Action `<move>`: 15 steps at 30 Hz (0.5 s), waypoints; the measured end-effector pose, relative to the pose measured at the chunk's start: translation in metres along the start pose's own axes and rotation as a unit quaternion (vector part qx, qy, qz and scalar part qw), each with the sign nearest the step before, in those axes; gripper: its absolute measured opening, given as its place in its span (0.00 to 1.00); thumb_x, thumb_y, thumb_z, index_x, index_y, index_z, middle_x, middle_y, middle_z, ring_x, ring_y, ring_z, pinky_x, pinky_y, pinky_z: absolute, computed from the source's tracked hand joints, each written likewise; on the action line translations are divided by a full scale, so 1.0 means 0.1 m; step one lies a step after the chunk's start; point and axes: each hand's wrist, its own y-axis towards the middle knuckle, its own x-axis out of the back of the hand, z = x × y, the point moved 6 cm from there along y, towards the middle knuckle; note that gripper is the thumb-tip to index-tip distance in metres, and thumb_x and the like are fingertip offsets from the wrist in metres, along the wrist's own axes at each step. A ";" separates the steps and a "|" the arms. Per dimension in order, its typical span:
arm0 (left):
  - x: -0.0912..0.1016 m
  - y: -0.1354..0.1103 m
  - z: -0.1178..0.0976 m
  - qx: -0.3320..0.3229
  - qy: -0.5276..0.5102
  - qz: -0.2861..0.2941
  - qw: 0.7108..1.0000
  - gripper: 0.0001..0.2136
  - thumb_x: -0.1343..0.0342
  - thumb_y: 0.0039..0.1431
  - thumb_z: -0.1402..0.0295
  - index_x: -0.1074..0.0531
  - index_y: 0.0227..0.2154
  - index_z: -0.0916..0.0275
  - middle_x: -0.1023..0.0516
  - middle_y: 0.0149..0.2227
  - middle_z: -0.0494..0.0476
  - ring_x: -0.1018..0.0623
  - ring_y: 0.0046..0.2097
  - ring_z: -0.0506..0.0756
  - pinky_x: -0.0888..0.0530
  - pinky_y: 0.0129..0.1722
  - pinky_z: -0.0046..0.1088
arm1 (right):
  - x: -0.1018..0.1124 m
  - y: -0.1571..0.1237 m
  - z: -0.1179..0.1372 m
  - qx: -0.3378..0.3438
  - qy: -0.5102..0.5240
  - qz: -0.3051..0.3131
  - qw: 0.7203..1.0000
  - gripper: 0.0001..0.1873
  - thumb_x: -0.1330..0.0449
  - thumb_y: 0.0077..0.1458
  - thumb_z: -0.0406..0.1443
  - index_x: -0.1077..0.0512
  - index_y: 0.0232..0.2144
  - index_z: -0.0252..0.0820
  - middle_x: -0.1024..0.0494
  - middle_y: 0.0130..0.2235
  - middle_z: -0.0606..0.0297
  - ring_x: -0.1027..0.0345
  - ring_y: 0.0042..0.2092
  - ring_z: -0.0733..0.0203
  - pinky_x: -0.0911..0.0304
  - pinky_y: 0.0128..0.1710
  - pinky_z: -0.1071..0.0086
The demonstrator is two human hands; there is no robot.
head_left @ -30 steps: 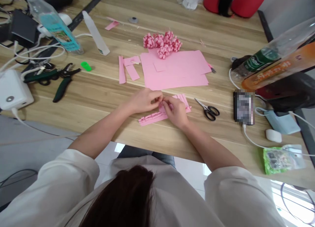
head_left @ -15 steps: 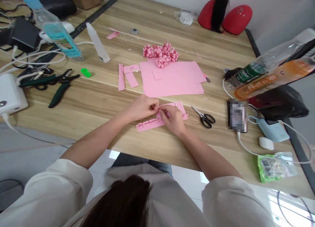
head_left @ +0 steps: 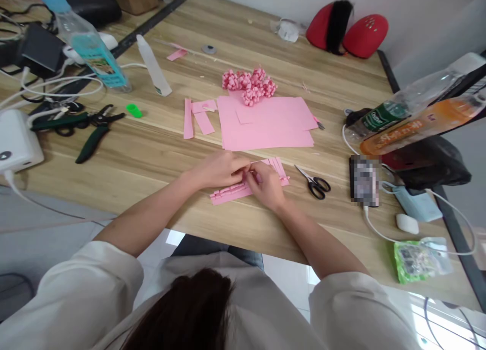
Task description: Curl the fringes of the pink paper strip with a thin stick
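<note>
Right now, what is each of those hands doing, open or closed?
Left hand: closed, pinching the fringed pink paper strip.
Right hand: closed, pinching the same strip.

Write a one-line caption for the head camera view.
Left hand and right hand pinch a fringed pink paper strip on a wooden table, beside scissors.

Cream long-sleeved blouse point(head_left: 246, 302), baggy sleeves point(head_left: 353, 309), dark-blue jeans point(head_left: 212, 248).

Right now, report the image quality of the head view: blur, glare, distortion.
Head view: the phone is pixelated into coarse blocks; white glare washes the floor tiles at lower right; the table looks warped by wide-angle distortion; the left hand and right hand look reasonably sharp.
</note>
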 end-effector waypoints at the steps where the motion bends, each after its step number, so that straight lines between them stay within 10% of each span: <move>1: -0.01 0.00 0.01 -0.004 0.002 0.004 1.000 0.05 0.47 0.59 0.73 0.27 0.32 0.62 0.21 0.29 0.54 0.24 0.31 0.53 0.35 0.32 0.28 | 0.00 0.00 0.00 0.002 0.000 0.001 1.000 0.07 0.48 0.59 0.33 0.30 0.31 0.43 0.23 0.31 0.60 0.30 0.35 0.53 0.39 0.38 0.61; 6: -0.01 0.03 0.42 0.097 0.044 -0.051 0.993 0.15 0.49 0.66 0.64 0.25 0.49 0.65 0.19 0.49 0.64 0.21 0.49 0.60 0.30 0.50 0.36 | 0.00 -0.01 -0.02 -0.005 0.008 -0.009 1.000 0.07 0.48 0.60 0.35 0.30 0.32 0.43 0.21 0.34 0.58 0.27 0.38 0.53 0.37 0.41 0.60; 9: -0.09 0.09 0.67 0.134 0.074 -0.044 0.987 0.24 0.48 0.67 0.59 0.32 0.60 0.67 0.35 0.67 0.71 0.34 0.67 0.66 0.40 0.65 0.47 | -0.01 -0.01 -0.03 -0.013 -0.005 -0.011 1.000 0.07 0.47 0.60 0.35 0.31 0.32 0.44 0.21 0.34 0.59 0.27 0.38 0.53 0.36 0.40 0.61; 15: -0.13 0.22 0.82 0.171 0.076 -0.071 0.980 0.15 0.51 0.68 0.64 0.23 0.48 0.63 0.20 0.53 0.64 0.24 0.56 0.62 0.32 0.57 0.41 | -0.03 -0.01 -0.03 -0.009 -0.016 -0.023 1.000 0.08 0.48 0.60 0.36 0.30 0.31 0.45 0.21 0.33 0.59 0.28 0.35 0.54 0.35 0.39 0.61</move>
